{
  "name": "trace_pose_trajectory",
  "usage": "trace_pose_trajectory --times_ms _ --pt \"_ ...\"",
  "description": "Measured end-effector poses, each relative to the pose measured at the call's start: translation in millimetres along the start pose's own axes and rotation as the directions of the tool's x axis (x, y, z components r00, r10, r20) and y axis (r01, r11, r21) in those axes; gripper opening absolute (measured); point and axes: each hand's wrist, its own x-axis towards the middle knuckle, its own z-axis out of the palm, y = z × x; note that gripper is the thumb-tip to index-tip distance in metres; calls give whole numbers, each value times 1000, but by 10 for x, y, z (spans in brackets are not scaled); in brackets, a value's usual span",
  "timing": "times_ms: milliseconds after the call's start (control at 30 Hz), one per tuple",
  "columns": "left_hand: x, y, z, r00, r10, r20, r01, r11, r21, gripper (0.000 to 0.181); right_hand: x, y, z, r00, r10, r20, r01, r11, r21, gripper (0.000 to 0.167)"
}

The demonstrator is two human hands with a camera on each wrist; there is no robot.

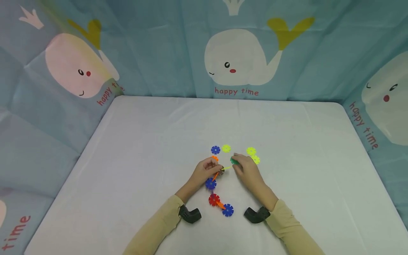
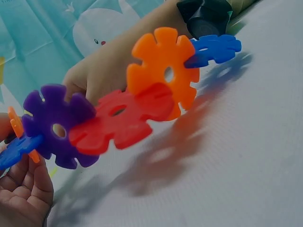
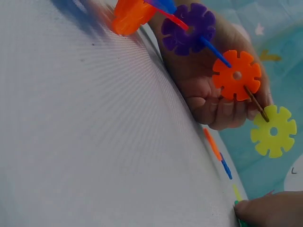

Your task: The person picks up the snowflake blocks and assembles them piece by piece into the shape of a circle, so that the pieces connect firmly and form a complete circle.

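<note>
A chain of interlocked notched discs runs from a blue disc [image 1: 227, 210] through a red disc [image 1: 214, 200] and another blue disc [image 1: 210, 183] up to the left hand [image 1: 204, 172]. That hand pinches the chain near its brown disc [image 1: 221, 171]; a yellow disc [image 3: 273, 131] forms the end. In the left wrist view, a purple disc [image 2: 59, 126] and an orange disc [image 2: 165, 71] belong to the chain. To the right, the right hand [image 1: 251, 174] pinches a green disc [image 1: 234, 160], apart from the chain's yellow end.
Loose on the white table [image 1: 153, 141] behind the hands lie a blue disc [image 1: 215, 150], a yellow disc [image 1: 226, 148] and an orange disc [image 1: 215, 158]. Two more yellow discs [image 1: 251, 151] lie beyond the right hand. A blue whale-print curtain [image 1: 165, 53] borders the table.
</note>
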Motion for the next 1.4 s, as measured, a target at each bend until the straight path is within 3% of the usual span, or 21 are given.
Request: trace_pose_trajectory --times_ms 200,333,400,500,567,600,667,1000,1233,1400 --pt "2 -23 -3 1000 -5 -9 5 1000 -12 11 -1 -14 6 995 81 -64 -73 991 115 27" --pt "46 -170 -21 998 -44 -38 43 998 -45 13 -13 -11 10 980 169 -108 -131 949 288 21" --pt "71 -250 -25 995 -82 -64 78 995 -61 15 -22 -5 10 971 225 -82 -169 886 432 17" --pt "80 -288 -19 991 -101 -92 95 993 -68 18 -34 4 5 963 268 0 -202 726 658 17" --pt "82 -301 -14 991 -92 -93 85 993 -80 20 -38 9 2 961 270 58 -216 603 768 17" --pt "83 -305 -13 992 -83 -92 76 993 -86 21 -38 9 -2 962 261 77 -216 557 802 16" --pt "81 -306 -13 993 -73 -92 65 994 -88 20 -38 9 -9 965 242 99 -213 512 832 14" --pt "72 -302 -33 994 -75 -80 64 991 -121 18 -19 -47 -25 954 249 169 -265 427 865 13" --pt "-1 -13 -11 994 -100 -53 93 988 -121 16 -19 -46 -32 952 275 131 -221 326 919 19" --pt "0 -2 -9 994 -98 -56 91 989 -120 15 -10 -47 -39 947 279 158 -247 322 914 9"
